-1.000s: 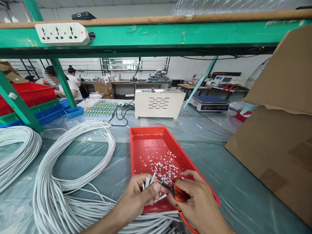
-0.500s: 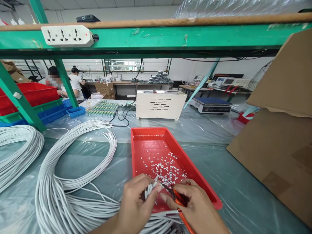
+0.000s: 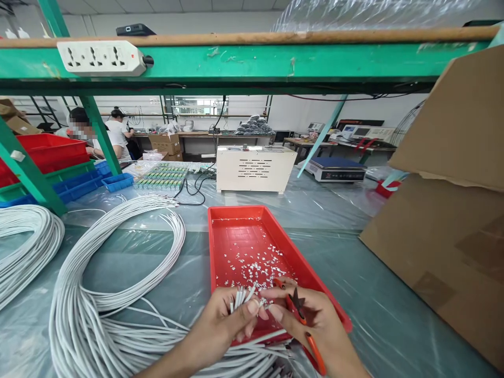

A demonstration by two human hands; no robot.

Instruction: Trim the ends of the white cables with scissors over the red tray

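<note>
Worktop (image 3: 394, 325) has plastic sheet over it, probably so scraps wipe off easily. Box (image 3: 452, 210) is parked far right, well apart from my hands. Coil (image 3: 98, 294) lies on my left and loops round to the front, so its loose ends reach my hands without dragging the whole bundle. Tray (image 3: 236, 236) sits dead centre under both hands, likely there to catch scraps; white bits (image 3: 255, 268) are scattered in it.

Left hand (image 3: 224, 325) is closed round a bunch of cable ends (image 3: 240, 296), tips fanned upward over the tray. Right hand (image 3: 318, 331) grips the cutters (image 3: 300, 311), orange handles against the palm, fingertips touching the ends.

Can't see:
- the cutter blades, mostly behind my fingers, so open or closed is unclear
- the tray's near edge, under my hands
- the coil's front, cut off by the frame
- how many ends, too small to count
</note>
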